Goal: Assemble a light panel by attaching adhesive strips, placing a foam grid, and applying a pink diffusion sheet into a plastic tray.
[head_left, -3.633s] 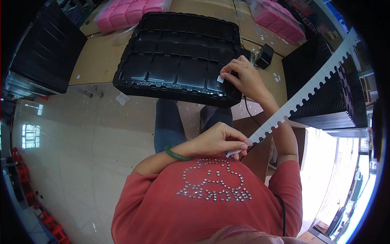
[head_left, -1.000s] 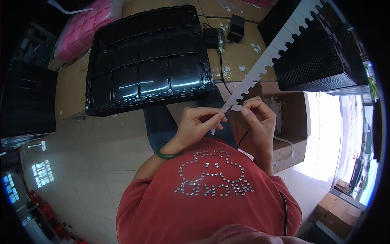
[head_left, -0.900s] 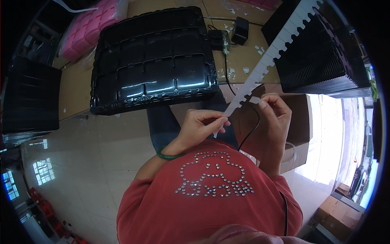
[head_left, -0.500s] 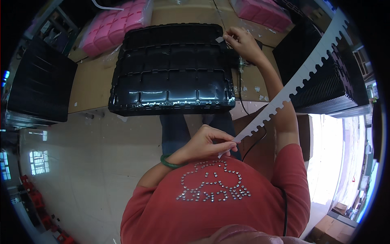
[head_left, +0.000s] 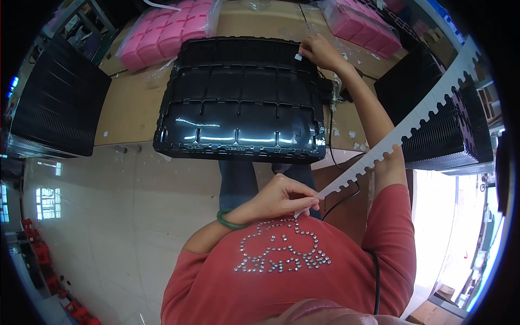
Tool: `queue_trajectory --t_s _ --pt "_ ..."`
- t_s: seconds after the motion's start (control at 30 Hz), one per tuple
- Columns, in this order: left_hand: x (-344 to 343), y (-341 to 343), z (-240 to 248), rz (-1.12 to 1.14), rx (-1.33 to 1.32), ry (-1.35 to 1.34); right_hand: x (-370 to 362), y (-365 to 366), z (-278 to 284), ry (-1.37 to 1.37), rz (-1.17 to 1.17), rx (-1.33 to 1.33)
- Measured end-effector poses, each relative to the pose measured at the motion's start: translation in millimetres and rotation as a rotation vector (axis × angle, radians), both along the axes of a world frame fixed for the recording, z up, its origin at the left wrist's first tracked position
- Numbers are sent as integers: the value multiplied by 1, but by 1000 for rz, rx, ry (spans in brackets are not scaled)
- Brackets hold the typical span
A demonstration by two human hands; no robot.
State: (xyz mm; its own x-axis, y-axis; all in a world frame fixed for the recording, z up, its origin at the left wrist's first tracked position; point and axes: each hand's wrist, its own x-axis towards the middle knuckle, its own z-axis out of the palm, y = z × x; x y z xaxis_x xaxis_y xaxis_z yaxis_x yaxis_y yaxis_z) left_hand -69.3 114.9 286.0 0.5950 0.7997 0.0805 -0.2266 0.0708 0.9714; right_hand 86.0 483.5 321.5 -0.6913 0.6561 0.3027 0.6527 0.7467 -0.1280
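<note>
My left hand (head_left: pixel 290 197), a green bangle on its wrist, pinches the lower end of a long white strip (head_left: pixel 387 145) with a notched edge. The strip slants up to the far right, passing across my right forearm. At the far right corner of a black plastic tray (head_left: pixel 238 86), my right hand (head_left: pixel 319 51) holds a small white sticker (head_left: pixel 298 56) between finger and thumb. The sticker is over the tray's corner; whether it touches the surface I cannot tell. The tray has moulded compartments and lies on a brown table, its near edge overhanging.
Stacks of black trays stand at the left (head_left: pixel 54 103) and right (head_left: pixel 439 130). Pink trays in clear plastic lie at the back left (head_left: pixel 168 32) and back right (head_left: pixel 360 27). White scraps (head_left: pixel 352 134) litter the brown tabletop (head_left: pixel 127 116). A black cable (head_left: pixel 332 130) hangs beside the tray.
My right hand has brought the small sticker down onto or close to the tray's far right corner. The whole view has shifted slightly. My left hand still pinches the strip.
</note>
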Motion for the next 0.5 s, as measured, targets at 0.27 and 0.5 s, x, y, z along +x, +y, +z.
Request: queue_trajectory --t_s 0.27,0.5 --pt "8 -1 -1 -8 -47 -5 2 -21 0 19 12 9" --pt "9 0 -1 -19 -68 -4 -4 -29 5 35 10 20"
